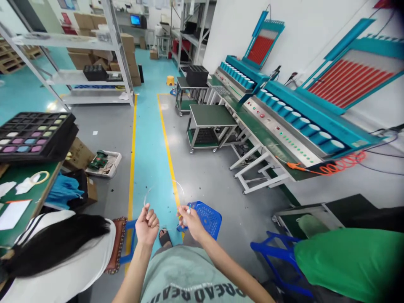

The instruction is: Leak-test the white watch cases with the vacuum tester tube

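Note:
My left hand point(147, 225) is closed, with a thin, pale, see-through strand point(146, 196) rising from its fingertips. To its right, my right hand point(190, 222) is curled round a small white piece point(188, 210); its exact kind is too small to make out. A thin white cord point(180, 186) arcs up from beside those fingers. Whether the strand and the cord are one piece I cannot tell. Both hands are held in front of my body, apart from each other. Below and beyond my right hand is a blue perforated plastic basket point(210, 216).
At left, a person in white point(78, 269) sits by a green table with a black tray point(34, 134) of coloured pieces. A person in green point(347, 261) is at right. Teal machines point(303, 122) line the wall; a wheeled cart point(213, 114) and metal shelf point(72, 41) stand ahead.

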`<state>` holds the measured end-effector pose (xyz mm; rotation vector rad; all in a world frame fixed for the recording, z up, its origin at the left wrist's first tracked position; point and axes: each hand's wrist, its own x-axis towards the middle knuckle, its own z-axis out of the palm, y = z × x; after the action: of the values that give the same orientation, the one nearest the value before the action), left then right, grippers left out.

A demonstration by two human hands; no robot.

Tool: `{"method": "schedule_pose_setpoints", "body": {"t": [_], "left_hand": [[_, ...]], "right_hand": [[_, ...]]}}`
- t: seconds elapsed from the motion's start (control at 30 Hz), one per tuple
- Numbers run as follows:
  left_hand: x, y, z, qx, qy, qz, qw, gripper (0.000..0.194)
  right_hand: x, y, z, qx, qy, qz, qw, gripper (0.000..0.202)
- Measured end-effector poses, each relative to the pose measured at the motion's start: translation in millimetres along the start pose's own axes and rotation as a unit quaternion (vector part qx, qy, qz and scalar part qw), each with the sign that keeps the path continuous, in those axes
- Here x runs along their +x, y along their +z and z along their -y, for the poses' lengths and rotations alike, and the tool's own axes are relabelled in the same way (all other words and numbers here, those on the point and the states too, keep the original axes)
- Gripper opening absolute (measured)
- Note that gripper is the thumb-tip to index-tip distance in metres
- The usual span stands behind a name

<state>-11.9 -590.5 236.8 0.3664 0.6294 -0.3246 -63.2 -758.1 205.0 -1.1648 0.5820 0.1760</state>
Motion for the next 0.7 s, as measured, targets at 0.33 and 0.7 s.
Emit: {"method": "schedule_pose_setpoints", "body": {"t": [0.33,0.7], "left_hand": [[86.1,37.8,9.2,-0.047,0.041,-0.025,0.998,0.035],[217.9,103.3,84.6,0.126,0.217,-0.191,0.949,0.011]], "right_hand": [[94.3,-22.0,43.8,-0.095,-0.024,0.01,0.995,0.047],[268.1,-77.1,150.6,-0.144,0.045,0.127,0.98,0.05]]}}
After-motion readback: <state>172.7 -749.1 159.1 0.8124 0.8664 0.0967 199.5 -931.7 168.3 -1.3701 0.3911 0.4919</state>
